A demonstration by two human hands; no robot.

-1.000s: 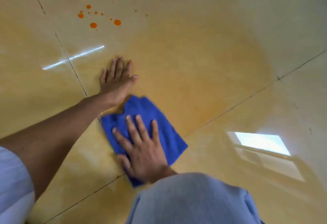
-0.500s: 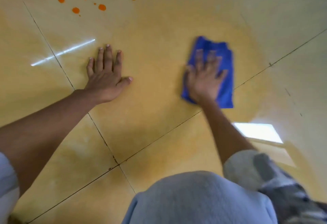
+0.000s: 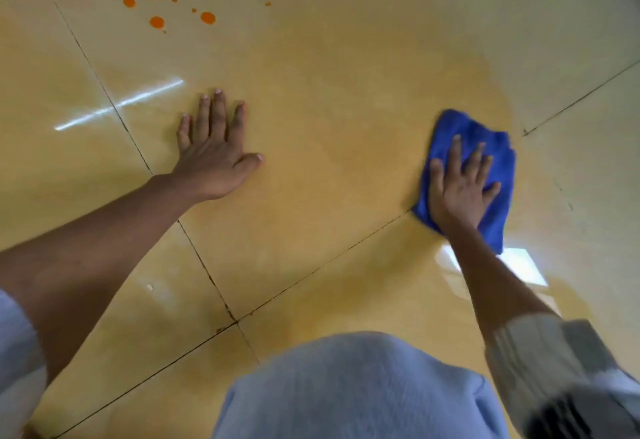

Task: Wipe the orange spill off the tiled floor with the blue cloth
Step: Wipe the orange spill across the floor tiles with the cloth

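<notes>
A folded blue cloth (image 3: pixel 491 147) lies flat on the tiled floor (image 3: pixel 571 22) at the right. My right hand (image 3: pixel 460 185) presses on it with straight, spread fingers. My left hand (image 3: pixel 214 151) rests flat on the floor at the centre left, fingers straight, holding nothing. A wide, pale orange smear (image 3: pixel 346 109) covers the tiles between and beyond my hands. Several bright orange drops (image 3: pixel 157 22) sit on the floor at the upper left, well ahead of my left hand.
Dark grout lines (image 3: pixel 207 272) cross the tiles and meet below my left forearm. A window's reflection (image 3: pixel 519 265) shines on the floor under my right forearm. My light blue clothed knee (image 3: pixel 353 386) fills the bottom centre.
My right hand has swept the blue cloth from beside my left hand out to the right, then a little nearer to me. My left hand stays planted on the floor.
</notes>
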